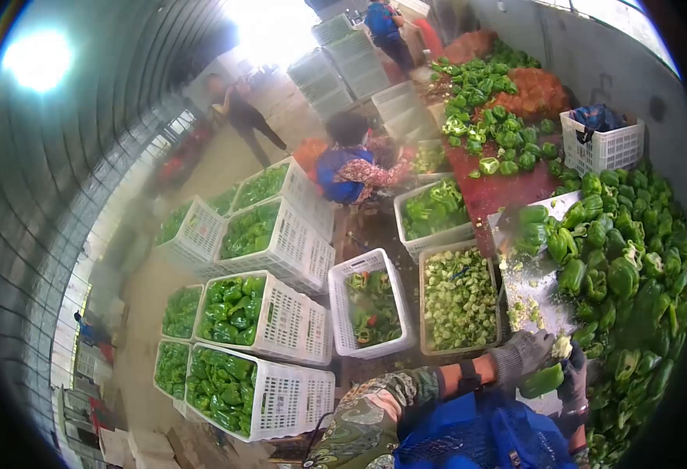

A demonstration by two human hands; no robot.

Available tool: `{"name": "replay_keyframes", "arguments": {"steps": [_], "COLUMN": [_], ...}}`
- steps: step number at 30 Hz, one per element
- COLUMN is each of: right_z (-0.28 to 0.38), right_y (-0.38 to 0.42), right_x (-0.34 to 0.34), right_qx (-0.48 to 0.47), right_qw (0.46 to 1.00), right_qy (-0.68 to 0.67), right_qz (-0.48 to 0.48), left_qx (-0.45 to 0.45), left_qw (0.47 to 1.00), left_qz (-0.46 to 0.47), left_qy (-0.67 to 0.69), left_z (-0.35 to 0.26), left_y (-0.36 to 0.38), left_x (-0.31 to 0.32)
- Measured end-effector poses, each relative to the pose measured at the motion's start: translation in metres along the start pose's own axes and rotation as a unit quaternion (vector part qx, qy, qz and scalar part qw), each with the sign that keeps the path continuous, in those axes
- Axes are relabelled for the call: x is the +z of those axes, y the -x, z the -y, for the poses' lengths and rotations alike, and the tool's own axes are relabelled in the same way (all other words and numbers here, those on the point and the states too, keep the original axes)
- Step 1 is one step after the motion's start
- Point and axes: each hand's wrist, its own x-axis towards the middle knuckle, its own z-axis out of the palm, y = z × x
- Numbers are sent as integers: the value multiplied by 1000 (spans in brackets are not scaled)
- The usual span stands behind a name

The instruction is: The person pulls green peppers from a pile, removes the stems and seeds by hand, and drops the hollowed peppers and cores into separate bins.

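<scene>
Both my hands wear grey knit gloves and are close together over the metal work surface. My left hand is closed, its fingers curled above a green bell pepper. A pale, seedy pepper core shows between the two hands, at the fingertips of my right hand, which is closed around it. The pepper also lies against the right palm, and exactly where each finger grips is hidden. Pale seeds and scraps are scattered on the metal in front of my hands.
Whole green peppers are heaped to my right. Ahead stand a crate of pepper cores and a white crate of green pieces. Stacked white crates of peppers fill the left. A co-worker sits further ahead; others stand beyond.
</scene>
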Motion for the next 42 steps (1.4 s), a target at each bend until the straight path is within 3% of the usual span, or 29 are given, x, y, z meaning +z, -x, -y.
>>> {"name": "replay_keyframes", "arguments": {"steps": [6, 7, 8, 9, 10, 12, 13, 16, 18, 20, 22, 24, 25, 26, 29, 34, 36, 37, 38, 39, 40, 42], "right_z": [2, -11, -21, 5, -2, -22, 3, 32, -21, -69, -52, -42, -35, -27, -10, 0, 0, 0, -2, -5, -9, -13], "right_y": [2, 0, -1, 6, 3, -10, -1, 15, 10, 10, 11, 8, 11, 10, 1, -19, -22, -26, -29, -27, -13, -38], "right_x": [-12, -40, -55, -14, -26, -58, -17, 37, -27, -89, -33, -23, -19, -8, 15, 20, 25, 25, 28, 29, 21, 61], "right_qx": [-6, 13, 32, 43, 34, 11, 70, 59, -12, -26, -16, 30, 33, 30, 23, 7, 6, 3, 4, 5, 9, -6], "right_qw": [997, 993, 987, 985, 982, 972, 992, 990, 996, 976, 999, 979, 985, 991, 998, 995, 995, 996, 997, 997, 996, 999], "right_qy": [76, 116, 155, 161, 183, 226, 103, -130, -67, -185, -46, -196, -165, -120, -31, -70, -69, -62, -53, -31, 6, 3], "right_qz": [-4, -11, -16, -35, -3, 58, 31, 22, 54, 114, -22, -46, -46, -43, -54, -65, -65, -64, -62, -68, -86, -49], "left_qx": [-44, -1, 38, 74, 110, 154, 160, 155, 149, 86, 36, -11, -29, 39, -32, -140, -55, -13, -129, -269, -287, -215], "left_qw": [999, 997, 997, 993, 986, 983, 980, 984, 985, 994, 996, 997, 993, 993, 999, 986, 984, 959, 900, 779, 754, 860], "left_qz": [30, -70, -25, 19, 61, 61, 55, -6, -22, 14, 46, 69, 110, -112, -3, 90, -101, -199, -111, -69, -63, -119], "left_qy": [-10, -45, -68, -89, -108, -84, -104, -92, -80, -58, -60, -44, -26, 27, 12, 3, 139, 201, 401, 562, 587, 448], "left_z": [-4, -5, -6, -9, -11, -12, -13, -16, -21, -28, -24, -11, -10, 20, 1, -2, 18, 30, 16, 2, -6, 20], "left_y": [-18, -17, -20, -26, -30, -30, -32, -34, -35, -31, -37, -48, -49, -49, -48, -56, -54, -52, -52, -51, -49, -48], "left_x": [-3, -1, -2, -3, -4, -3, 0, 8, 17, 22, 16, 39, 54, 136, 64, -9, 13, 23, 7, -11, 18, 70]}}
